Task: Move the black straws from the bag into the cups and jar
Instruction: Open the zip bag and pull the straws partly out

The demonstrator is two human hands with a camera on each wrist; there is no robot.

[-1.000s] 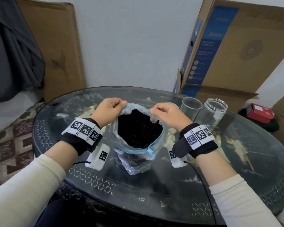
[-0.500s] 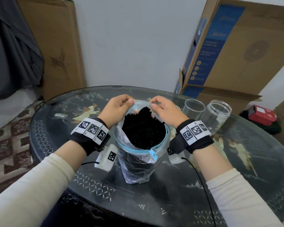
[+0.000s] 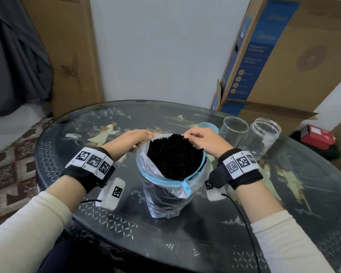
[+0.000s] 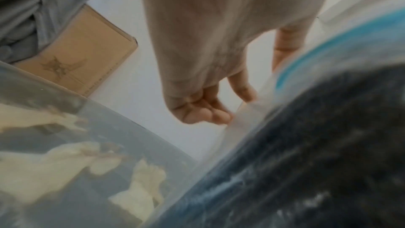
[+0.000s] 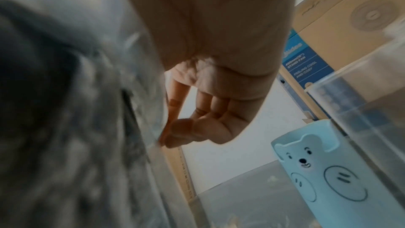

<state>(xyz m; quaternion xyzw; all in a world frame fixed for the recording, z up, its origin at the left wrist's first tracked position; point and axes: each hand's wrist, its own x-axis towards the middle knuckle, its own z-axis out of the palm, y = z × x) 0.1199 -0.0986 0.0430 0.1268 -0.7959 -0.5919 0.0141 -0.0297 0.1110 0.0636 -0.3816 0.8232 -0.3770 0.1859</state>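
A clear zip bag point(image 3: 165, 198) with a blue zipper rim stands upright at the table's middle, packed with black straws point(image 3: 174, 156) whose ends stick out at the top. My left hand point(image 3: 144, 135) pinches the bag's far rim on the left; in the left wrist view my left hand point(image 4: 221, 110) has curled fingers on the plastic edge. My right hand point(image 3: 193, 136) pinches the far rim on the right, and the right wrist view shows my right hand point(image 5: 175, 134) on the bag's plastic. A light blue bear cup point(image 5: 328, 178), a clear cup point(image 3: 234, 129) and a clear jar point(image 3: 261, 137) stand at the right.
The round dark glass table point(image 3: 185, 241) carries painted figures. A large cardboard fan box point(image 3: 283, 62) leans against the wall behind the cups. Flat cardboard point(image 3: 67, 56) and grey cloth point(image 3: 12, 66) stand at the back left. A red box point(image 3: 317, 135) lies off the table's right.
Both hands have slid the bag's far rim down and toward each other. The straw ends now stand above the far edge of the opening.
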